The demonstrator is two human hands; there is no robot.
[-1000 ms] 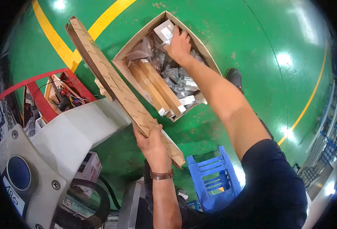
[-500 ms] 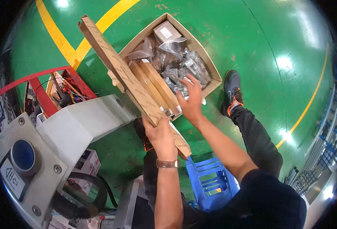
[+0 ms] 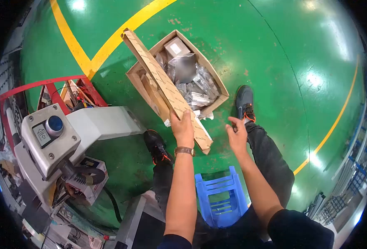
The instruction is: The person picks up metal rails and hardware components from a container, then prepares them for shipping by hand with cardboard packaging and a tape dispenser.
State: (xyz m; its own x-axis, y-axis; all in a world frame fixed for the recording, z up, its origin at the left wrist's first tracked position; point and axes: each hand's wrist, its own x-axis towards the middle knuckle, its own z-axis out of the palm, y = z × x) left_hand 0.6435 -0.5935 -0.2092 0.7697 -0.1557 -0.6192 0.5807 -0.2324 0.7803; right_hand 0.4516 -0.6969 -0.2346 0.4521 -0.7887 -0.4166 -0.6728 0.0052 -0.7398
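Note:
My left hand [image 3: 182, 126] is closed around the lower part of a long, narrow cardboard box [image 3: 162, 81] with printed lettering. This long box slants across the top of an open cardboard carton [image 3: 221, 101] on the floor. Inside the carton lie clear plastic bags of parts [image 3: 202, 85], a small box [image 3: 177, 47] and more long brown cardboard [image 3: 152, 93], partly hidden by the held box. Empty, with its fingers partly bent and apart, my right hand [image 3: 238, 137] hovers to the right of the held box's near end, clear of the carton.
A blue plastic stool [image 3: 220, 199] stands close in front of my body. On the left are a grey machine arm with a blue button [image 3: 54, 123] and a red-framed rack [image 3: 50, 93] of tools. My shoes [image 3: 244, 101] flank the carton. Metal lengths [image 3: 353, 166] lie far right.
My right hand has drawn back from over the carton, down and to the right. The long box in my left hand now reaches further right across the carton. The whole view has shifted.

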